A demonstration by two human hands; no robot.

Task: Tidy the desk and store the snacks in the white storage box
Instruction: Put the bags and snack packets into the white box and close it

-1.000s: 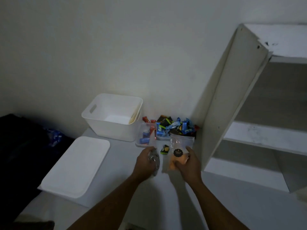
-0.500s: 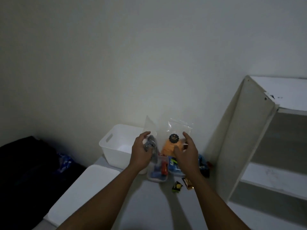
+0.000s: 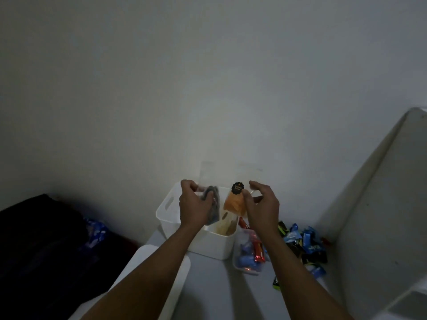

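Note:
My left hand grips a clear bag with dark snacks and holds it over the white storage box. My right hand holds a clear bag with an orange snack and a round black sticker just above the box's right side. Something brownish lies at the bottom of the box. To the right of the box, a small clear tub holds red and blue wrapped snacks. A heap of blue, black and green wrapped sweets lies loose on the desk further right.
The box's white lid lies flat on the desk at the front left. A dark bag with a blue packet sits to the left. A white shelf unit stands at the right, against the wall.
Both hands have lifted the two clear bags off the desk and carried them left, so they now hang over the white box. The view has tilted up.

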